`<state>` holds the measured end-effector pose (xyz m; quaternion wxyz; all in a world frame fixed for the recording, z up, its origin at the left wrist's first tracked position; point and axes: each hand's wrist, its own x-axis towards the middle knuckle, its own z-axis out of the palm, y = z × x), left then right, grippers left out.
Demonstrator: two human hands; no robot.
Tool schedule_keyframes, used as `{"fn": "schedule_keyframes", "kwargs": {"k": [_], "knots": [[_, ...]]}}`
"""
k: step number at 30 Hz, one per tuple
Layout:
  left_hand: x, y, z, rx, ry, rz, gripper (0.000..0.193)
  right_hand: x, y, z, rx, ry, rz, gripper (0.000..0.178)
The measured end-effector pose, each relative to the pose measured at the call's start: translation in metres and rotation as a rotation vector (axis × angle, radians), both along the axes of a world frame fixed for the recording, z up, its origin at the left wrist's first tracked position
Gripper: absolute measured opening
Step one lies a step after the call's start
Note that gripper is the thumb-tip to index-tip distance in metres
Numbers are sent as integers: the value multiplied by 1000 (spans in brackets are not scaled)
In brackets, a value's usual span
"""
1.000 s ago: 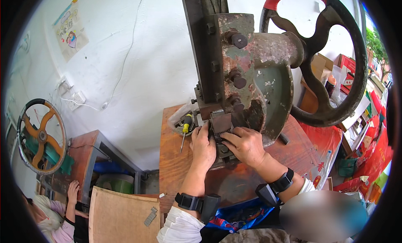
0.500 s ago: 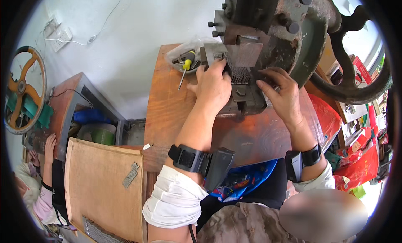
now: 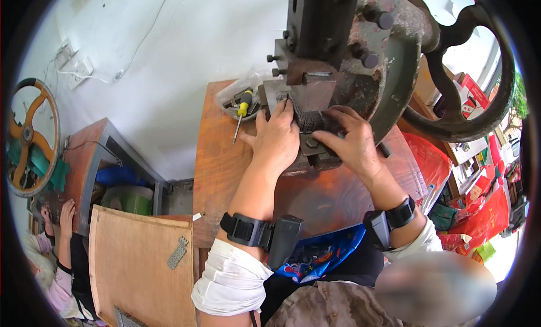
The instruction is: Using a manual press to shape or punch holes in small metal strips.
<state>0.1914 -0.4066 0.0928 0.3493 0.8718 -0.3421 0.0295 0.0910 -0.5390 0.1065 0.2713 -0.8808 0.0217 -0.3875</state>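
Observation:
A dark grey strip of small metal links [image 3: 310,122] lies on the metal bed of a press [image 3: 311,142], beneath its ram block [image 3: 316,93]. My left hand [image 3: 276,136] rests at the strip's left side, its fingers bent against the bed and its thumb out to the left; what its fingertips grip is hidden. At the strip's right end, my right hand [image 3: 352,141] is closed, thumb and fingers pinching at its edge. Both wrists carry black strapped devices.
Left of the press are a yellow-and-black screwdriver [image 3: 243,108] and a plastic bag of metal parts. A wooden tray [image 3: 132,259] holds a link piece [image 3: 177,252]. The press's handwheel [image 3: 451,127] stands right. A co-worker's hand [image 3: 67,217] is at far left.
My right hand has moved left and closed in on the strip's right end. My left hand stays by the bed. The whole view has shifted slightly.

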Motion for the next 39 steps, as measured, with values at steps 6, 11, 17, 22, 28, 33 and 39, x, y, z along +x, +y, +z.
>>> {"fn": "schedule_keyframes", "kwargs": {"k": [6, 11, 17, 22, 28, 33, 39], "knots": [[3, -3, -6, -63, 37, -30, 45, 11, -4, 0, 101, 68, -38, 44], [15, -3, -20, -370, 131, -123, 45, 11, -3, 0, 96, 20, 51, 43], [20, -9, -27, -332, 194, -96, 44, 14, -10, 0, 172, 76, 54, 44], [18, -8, -23, -362, 83, -166, 43, 18, -2, -4, 136, 51, -14, 52], [15, -6, -24, -439, 86, -193, 41, 20, -4, -4, 113, 105, -42, 58], [14, -8, -21, -612, 233, -231, 38, 19, -9, -5, 125, 100, -23, 59], [11, -1, -14, -383, 307, -46, 39, 8, -15, -2, 287, 52, 130, 52]]}}
